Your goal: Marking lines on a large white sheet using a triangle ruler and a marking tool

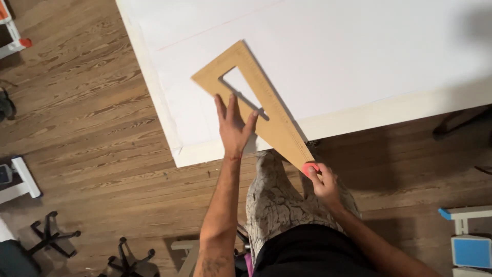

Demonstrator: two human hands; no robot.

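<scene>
The left hand (233, 125) is pressing flat, fingers spread and gripping nothing, on the wooden set square (256, 102), which is lying on the white sheet (348, 56) near the table's front corner with its narrow tip overhanging the table edge (389, 110). The right hand (323, 182) is pinching a small pink piece, probably tailor's chalk (309, 168), closed against that overhanging tip. The set square is looking light, stiff and prone to sliding on the smooth sheet, so downward pressure over its middle frame, directly beneath the left palm, is seeming the surest hold.
</scene>
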